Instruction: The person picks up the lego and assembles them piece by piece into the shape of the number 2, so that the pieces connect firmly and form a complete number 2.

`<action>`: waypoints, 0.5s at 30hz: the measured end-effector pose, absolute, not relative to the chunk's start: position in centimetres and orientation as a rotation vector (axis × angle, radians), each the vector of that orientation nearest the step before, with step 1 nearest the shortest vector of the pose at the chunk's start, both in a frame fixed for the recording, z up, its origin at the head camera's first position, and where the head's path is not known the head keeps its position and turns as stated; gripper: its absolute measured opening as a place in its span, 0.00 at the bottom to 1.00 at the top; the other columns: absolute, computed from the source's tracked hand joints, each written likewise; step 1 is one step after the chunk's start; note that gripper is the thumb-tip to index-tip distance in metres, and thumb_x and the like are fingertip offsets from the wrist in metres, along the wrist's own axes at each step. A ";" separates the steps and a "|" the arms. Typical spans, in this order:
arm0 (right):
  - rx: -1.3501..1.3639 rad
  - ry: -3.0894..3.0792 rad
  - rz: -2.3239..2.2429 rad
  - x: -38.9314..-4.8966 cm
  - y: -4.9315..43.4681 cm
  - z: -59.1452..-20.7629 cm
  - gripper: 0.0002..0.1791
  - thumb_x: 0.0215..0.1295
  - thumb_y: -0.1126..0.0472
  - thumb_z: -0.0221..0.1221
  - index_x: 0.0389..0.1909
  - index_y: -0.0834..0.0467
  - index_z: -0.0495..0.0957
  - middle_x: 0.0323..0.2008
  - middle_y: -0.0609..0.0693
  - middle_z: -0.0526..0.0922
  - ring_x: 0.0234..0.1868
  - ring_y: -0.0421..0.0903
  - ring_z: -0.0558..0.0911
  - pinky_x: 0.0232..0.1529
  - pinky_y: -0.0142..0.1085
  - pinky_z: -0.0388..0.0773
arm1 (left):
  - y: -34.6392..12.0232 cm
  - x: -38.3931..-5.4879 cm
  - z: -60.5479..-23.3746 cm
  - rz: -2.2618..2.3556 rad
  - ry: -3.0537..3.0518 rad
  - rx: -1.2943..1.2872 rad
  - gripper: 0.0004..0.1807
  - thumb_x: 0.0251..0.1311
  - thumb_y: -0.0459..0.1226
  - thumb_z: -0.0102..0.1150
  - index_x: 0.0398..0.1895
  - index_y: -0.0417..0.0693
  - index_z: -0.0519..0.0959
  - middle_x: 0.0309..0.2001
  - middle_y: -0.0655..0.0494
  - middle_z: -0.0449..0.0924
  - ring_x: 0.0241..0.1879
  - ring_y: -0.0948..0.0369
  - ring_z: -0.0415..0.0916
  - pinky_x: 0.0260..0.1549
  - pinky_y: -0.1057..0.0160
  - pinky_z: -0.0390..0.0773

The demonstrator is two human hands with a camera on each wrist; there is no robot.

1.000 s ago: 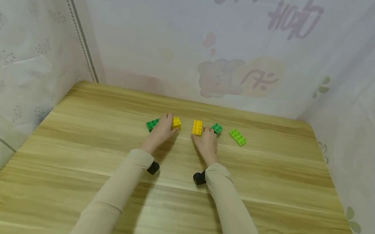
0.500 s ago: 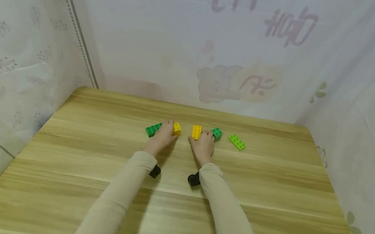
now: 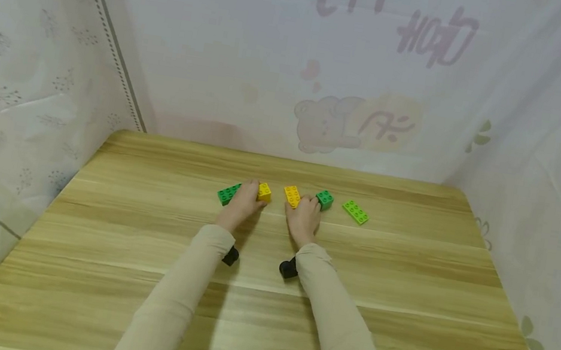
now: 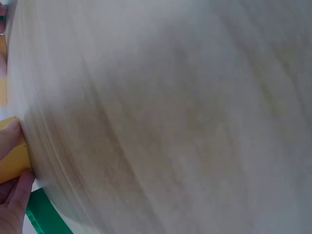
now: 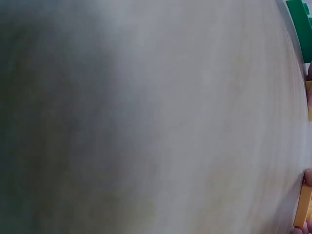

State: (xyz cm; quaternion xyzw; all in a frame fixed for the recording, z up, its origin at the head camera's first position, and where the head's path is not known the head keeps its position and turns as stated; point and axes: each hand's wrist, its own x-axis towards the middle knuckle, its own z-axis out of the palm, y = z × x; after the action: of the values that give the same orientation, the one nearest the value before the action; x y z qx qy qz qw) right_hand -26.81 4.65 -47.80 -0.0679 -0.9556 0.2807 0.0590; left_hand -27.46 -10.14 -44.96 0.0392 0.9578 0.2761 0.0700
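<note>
My left hand (image 3: 242,204) pinches a small yellow toy building brick (image 3: 264,192) between thumb and fingers; the left wrist view shows digits on opposite sides of that yellow brick (image 4: 17,163). Beside the hand lies a longer dark green brick (image 3: 228,194), partly covered by it. My right hand (image 3: 304,218) holds the near part of an orange-yellow brick (image 3: 291,195) with two rows of studs, tilted with its far end to the left. Fingertips touch both ends of this orange-yellow brick (image 5: 302,207) in the right wrist view. A dark green square brick (image 3: 324,199) sits just beyond the right fingers.
A flat light green brick (image 3: 355,212) lies on the wooden table (image 3: 257,329) to the right of the others. Patterned white cloth (image 3: 232,59) stands behind the table and along both sides. Each wrist wears a black camera.
The orange-yellow brick has turned, its far end swinging left, under my right hand. That hand has shifted slightly left. The left hand keeps its hold on the yellow brick, and the view has tilted slightly.
</note>
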 end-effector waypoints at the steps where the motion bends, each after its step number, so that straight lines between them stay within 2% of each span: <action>1: -0.204 -2.895 0.852 -26.8 4.7 -47.8 0.24 0.58 0.49 0.60 0.45 0.66 0.73 0.42 0.61 0.73 0.44 0.55 0.73 0.45 0.44 0.73 | -10.1 -27.5 -44.9 0.831 2.883 0.120 0.28 0.58 0.35 0.58 0.58 0.31 0.62 0.56 0.37 0.68 0.56 0.48 0.69 0.56 0.55 0.70; 9: -0.202 -2.905 0.849 -26.6 5.0 -47.8 0.24 0.58 0.49 0.60 0.45 0.65 0.72 0.42 0.60 0.73 0.44 0.55 0.74 0.45 0.44 0.73 | -9.9 -27.2 -44.7 0.843 2.902 0.159 0.25 0.57 0.34 0.59 0.55 0.29 0.64 0.52 0.36 0.71 0.52 0.48 0.71 0.53 0.55 0.73; 15: -0.185 -2.883 0.941 -26.6 5.0 -48.0 0.25 0.58 0.50 0.60 0.48 0.64 0.72 0.46 0.60 0.72 0.49 0.54 0.72 0.50 0.44 0.72 | -10.2 -27.2 -44.6 0.885 2.861 0.134 0.27 0.58 0.34 0.58 0.57 0.31 0.62 0.54 0.37 0.70 0.54 0.48 0.70 0.54 0.54 0.71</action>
State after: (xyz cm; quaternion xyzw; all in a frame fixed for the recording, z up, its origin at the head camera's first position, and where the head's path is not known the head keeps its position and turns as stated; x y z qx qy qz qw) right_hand -26.60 5.05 -47.99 -0.0607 -0.9476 0.3094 0.0514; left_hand -27.20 -10.25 -44.56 0.0446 0.9519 0.2943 0.0719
